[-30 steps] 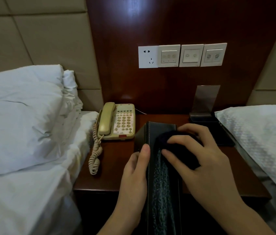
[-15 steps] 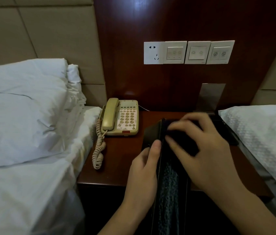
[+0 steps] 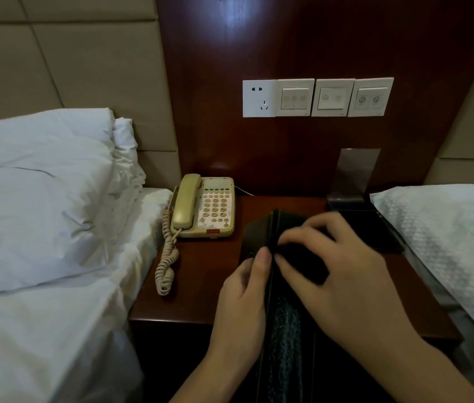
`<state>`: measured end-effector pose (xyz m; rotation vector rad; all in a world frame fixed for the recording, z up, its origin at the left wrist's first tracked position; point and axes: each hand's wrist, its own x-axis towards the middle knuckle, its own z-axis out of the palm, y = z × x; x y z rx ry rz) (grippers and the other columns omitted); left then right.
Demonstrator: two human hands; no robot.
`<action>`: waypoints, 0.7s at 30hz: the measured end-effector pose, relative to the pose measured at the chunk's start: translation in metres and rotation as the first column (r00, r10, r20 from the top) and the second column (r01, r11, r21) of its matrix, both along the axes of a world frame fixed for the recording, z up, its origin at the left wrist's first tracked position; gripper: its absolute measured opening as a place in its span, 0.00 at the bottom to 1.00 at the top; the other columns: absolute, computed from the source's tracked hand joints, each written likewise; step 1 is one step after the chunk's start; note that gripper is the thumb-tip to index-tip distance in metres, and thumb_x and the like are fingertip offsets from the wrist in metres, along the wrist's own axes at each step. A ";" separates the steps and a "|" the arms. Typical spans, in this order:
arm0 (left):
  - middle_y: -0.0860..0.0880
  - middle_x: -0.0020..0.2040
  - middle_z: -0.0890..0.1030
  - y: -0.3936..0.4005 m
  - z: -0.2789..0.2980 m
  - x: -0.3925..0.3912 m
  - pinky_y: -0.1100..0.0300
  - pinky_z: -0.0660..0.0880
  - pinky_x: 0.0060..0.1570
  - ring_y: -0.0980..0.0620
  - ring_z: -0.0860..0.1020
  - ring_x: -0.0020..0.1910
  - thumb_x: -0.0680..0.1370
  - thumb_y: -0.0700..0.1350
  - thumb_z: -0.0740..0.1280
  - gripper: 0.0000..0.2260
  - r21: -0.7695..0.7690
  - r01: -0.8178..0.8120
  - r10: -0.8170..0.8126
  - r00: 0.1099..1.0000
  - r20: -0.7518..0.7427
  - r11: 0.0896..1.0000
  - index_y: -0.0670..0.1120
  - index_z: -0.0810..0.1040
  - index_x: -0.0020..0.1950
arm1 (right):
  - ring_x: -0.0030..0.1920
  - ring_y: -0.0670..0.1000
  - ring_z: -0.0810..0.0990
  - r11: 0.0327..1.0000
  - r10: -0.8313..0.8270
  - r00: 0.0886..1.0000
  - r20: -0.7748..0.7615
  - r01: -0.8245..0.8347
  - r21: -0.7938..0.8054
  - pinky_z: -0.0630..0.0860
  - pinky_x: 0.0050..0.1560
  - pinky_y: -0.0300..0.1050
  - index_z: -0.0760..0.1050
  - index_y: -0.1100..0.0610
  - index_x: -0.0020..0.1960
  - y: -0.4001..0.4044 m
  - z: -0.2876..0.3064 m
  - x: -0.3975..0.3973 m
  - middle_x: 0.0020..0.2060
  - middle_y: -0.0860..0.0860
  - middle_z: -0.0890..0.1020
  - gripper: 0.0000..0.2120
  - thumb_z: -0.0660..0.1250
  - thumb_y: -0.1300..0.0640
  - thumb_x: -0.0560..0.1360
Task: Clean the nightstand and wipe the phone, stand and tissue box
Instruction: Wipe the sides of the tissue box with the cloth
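A black tissue box (image 3: 256,236) lies lengthwise across the front of the dark wooden nightstand (image 3: 200,271), reaching toward me. My left hand (image 3: 244,301) grips its left side, thumb on the top edge. My right hand (image 3: 346,280) curls over a bunched dark cloth (image 3: 302,261) on top of the box; the cloth's textured tail hangs down near me. A beige corded phone (image 3: 209,207) sits at the back left. The clear stand (image 3: 356,173) rises at the back right, against the wall panel.
A flat black pad (image 3: 375,231) lies under the stand at the right. White bedding (image 3: 40,199) borders the nightstand on the left, a white pillow (image 3: 448,234) on the right. The phone's coiled cord (image 3: 167,257) trails forward. Wall switches (image 3: 317,97) sit above.
My right hand has slid the cloth along the top of the box toward its far end. My left hand keeps its grip on the side of the box.
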<state>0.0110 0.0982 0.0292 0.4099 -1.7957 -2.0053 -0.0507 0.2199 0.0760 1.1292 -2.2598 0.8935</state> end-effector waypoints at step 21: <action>0.41 0.51 0.87 -0.016 -0.006 0.003 0.60 0.79 0.47 0.46 0.86 0.52 0.78 0.54 0.64 0.21 0.137 0.021 -0.016 0.999 -0.038 0.990 0.40 0.85 0.57 | 0.50 0.44 0.74 1.000 0.006 0.999 0.046 -0.006 0.009 0.71 0.41 0.29 0.73 0.43 0.56 0.005 -0.030 0.017 0.54 0.44 0.69 0.11 0.66 0.47 0.74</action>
